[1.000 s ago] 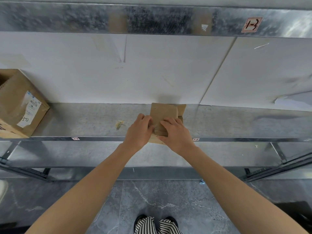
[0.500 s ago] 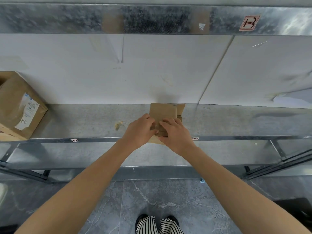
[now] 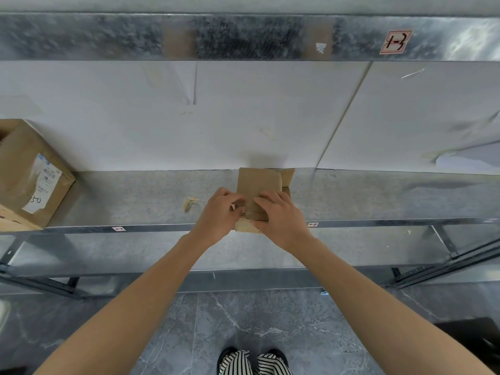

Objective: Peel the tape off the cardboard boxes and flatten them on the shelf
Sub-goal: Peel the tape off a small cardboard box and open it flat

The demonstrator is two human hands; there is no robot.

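Hands (image 3: 220, 213) (image 3: 282, 216) closer together, box (image 3: 258, 182) front hidden

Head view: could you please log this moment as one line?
left hand grips small box; right hand holds it; resting on shelf; large box at left untouched
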